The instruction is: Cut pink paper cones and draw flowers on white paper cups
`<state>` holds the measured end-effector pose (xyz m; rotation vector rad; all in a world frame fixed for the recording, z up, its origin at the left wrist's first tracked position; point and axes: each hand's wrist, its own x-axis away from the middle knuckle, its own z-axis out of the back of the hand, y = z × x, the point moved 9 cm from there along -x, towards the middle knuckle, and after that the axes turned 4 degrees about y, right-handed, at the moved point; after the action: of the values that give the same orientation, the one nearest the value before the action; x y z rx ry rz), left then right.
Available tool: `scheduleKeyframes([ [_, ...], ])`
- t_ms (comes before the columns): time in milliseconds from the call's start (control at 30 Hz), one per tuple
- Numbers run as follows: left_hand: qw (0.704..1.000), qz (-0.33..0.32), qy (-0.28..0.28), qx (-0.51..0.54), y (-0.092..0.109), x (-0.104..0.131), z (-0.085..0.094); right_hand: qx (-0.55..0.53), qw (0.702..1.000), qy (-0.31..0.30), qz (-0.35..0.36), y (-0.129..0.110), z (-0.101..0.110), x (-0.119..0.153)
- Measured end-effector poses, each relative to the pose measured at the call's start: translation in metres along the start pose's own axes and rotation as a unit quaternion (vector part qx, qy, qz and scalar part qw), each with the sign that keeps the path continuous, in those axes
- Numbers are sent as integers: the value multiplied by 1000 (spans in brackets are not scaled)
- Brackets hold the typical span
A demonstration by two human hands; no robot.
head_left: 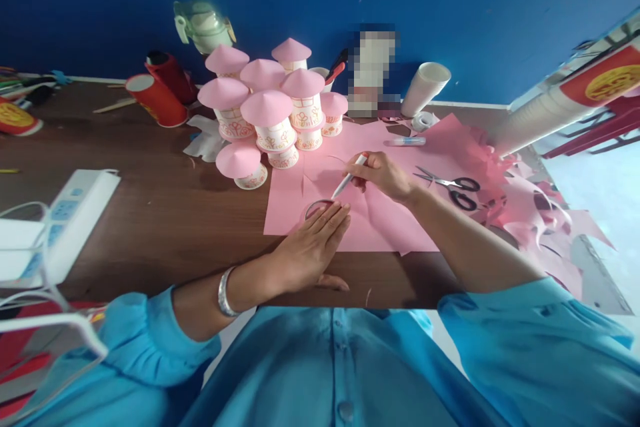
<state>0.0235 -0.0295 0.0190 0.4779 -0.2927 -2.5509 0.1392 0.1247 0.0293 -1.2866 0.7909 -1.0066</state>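
Observation:
My left hand (315, 243) lies flat, fingers stretched out, over the near left part of a pink paper sheet (390, 220). Its fingers cover part of a round object (313, 205) whose curved rim shows beyond them. In my right hand (383, 175) is a white pen (347, 177), its tip down on the paper by that rim and just beyond my left fingertips. Behind the hands, to the left, stands a cluster of decorated paper cups with pink cone roofs (267, 109).
Black-handled scissors (463, 193) lie on pink paper at the right, beside curled pink scraps (525, 213). A capped marker (406, 141), stacked white cups (425, 89) and a tape roll (423, 121) are farther back. A white power strip (75, 213) and red cups (156, 100) sit left.

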Motion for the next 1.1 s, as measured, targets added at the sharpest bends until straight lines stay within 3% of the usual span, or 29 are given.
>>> scheduleKeyframes([
  [333, 1000, -8, 15, -15, 0, 1, 1, -11, 997, 81, 8, 9, 19, 54],
  [633, 999, -6, 9, -32, -2, -2, 0, -11, 993, 120, 4, 11, 17, 83],
  [833, 999, -10, 1, -35, -2, -3, -1, 41, 986, 164, 15, 7, 10, 117],
  [933, 999, -6, -11, -41, -3, -4, -3, 146, 973, 169, 59, -4, -1, 138],
  [1100, 999, 1, -15, -51, -4, -4, -5, 297, 917, 169, 207, -30, -34, 170],
])
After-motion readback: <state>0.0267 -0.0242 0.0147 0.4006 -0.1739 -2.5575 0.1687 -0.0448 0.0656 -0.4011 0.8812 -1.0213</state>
